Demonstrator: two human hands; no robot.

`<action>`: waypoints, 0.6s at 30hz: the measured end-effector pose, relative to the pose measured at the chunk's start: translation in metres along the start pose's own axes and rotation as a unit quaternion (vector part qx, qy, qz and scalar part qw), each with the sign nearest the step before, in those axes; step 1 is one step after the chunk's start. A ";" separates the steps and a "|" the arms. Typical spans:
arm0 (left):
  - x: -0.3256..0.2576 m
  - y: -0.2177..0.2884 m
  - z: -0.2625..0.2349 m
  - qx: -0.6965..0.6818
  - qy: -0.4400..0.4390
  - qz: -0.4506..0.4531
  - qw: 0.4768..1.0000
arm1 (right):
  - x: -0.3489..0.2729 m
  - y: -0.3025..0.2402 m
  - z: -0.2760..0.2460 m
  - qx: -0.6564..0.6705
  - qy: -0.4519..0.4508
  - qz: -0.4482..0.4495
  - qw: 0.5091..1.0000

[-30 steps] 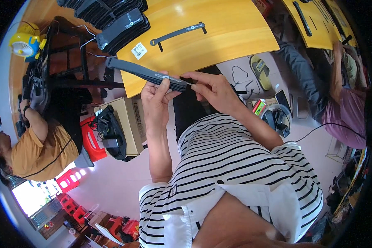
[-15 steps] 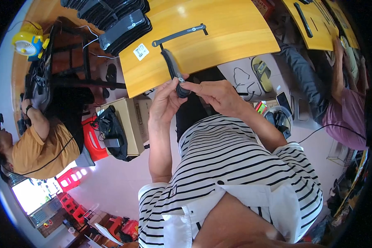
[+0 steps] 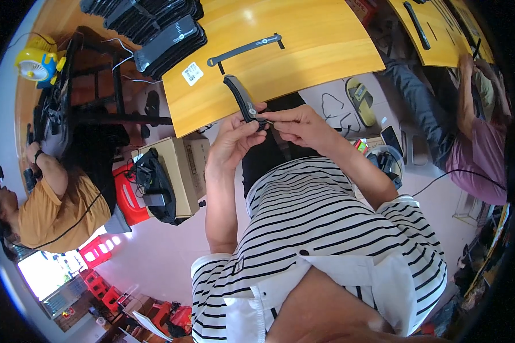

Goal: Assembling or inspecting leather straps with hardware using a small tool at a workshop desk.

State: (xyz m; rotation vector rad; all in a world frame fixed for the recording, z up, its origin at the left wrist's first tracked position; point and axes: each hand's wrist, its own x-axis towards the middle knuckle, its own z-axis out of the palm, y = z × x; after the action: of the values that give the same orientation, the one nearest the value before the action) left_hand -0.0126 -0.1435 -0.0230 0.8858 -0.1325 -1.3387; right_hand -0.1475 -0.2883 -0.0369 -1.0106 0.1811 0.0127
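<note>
A narrow stack of black straps [image 3: 239, 94] slants over the near edge of the yellow table. Its near end is in my left hand [image 3: 229, 143], the fingers closed round it. Beside that end, my right hand [image 3: 306, 128] pinches with thumb and forefinger at the edge of the straps; the fingertips partly hide what they grip. Further off on the table lies a single black strap [image 3: 243, 50], flat, with a rounded end with a hole at the left and a small white mark near the right. A white label [image 3: 192, 73] lies to its left.
Piles of black flat pieces [image 3: 174, 46] stand at the table's [image 3: 326, 40] far left. Below left are a cardboard box [image 3: 183, 171] with a black bag [image 3: 156, 183]. One co-worker in orange [image 3: 68, 200] sits left, another in purple [image 3: 480, 160] right. A sandal [image 3: 360, 102] lies on the floor.
My left fingers have shifted further round the strap stack. The right hand has drawn slightly left, its fingers curling into a pinch at the near end. The loose strap stays put.
</note>
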 end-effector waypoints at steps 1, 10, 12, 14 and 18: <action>0.001 -0.001 -0.002 -0.001 -0.013 -0.008 1.000 | -0.001 -0.005 0.001 -0.001 0.001 0.001 1.000; 0.004 -0.003 0.000 0.015 0.012 -0.014 1.000 | -0.003 -0.005 0.011 -0.409 0.073 -0.179 0.892; 0.006 -0.008 -0.001 0.010 0.017 -0.019 1.000 | -0.003 -0.008 0.013 -0.490 0.097 -0.183 0.847; 0.008 -0.011 -0.004 0.007 0.018 -0.028 0.999 | -0.001 -0.005 0.009 -0.491 0.089 -0.186 0.847; 0.004 -0.014 -0.001 0.042 0.011 -0.047 0.998 | 0.002 -0.007 -0.012 -0.189 -0.052 0.003 0.981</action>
State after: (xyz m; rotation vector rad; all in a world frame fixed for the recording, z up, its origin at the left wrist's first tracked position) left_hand -0.0214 -0.1462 -0.0343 0.9873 -0.1334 -1.4182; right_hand -0.1466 -0.3028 -0.0373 -1.3855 0.0870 0.1098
